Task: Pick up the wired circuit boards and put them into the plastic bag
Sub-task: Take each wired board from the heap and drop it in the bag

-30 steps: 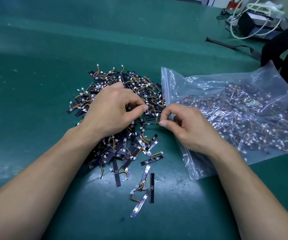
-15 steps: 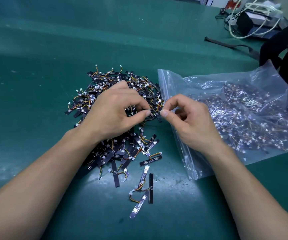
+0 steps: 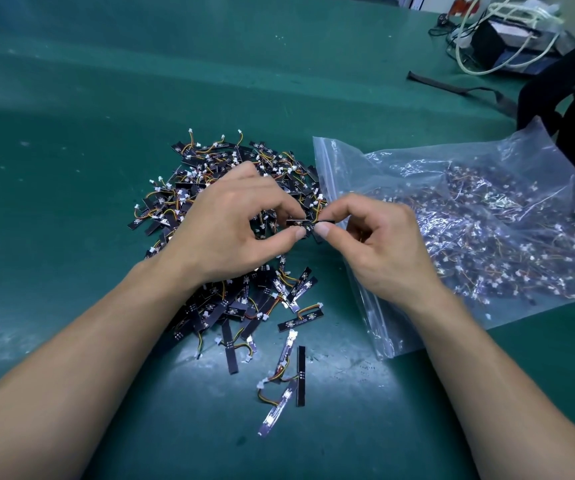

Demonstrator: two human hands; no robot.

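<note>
Both bare forearms are seen reaching in from the bottom corners, angled inward, with the hands set close together at centre. The left hand (image 3: 230, 226) is held knuckles-up, and one end of a wired circuit board (image 3: 308, 222) is pinched between its thumb and forefinger. The other end is pinched by the right hand (image 3: 379, 244), its remaining fingers curled loosely under. The thumb tips are almost met.

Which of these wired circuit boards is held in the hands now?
The black board pinched between left hand and right hand, above the pile; the others lie loose or bagged.
</note>
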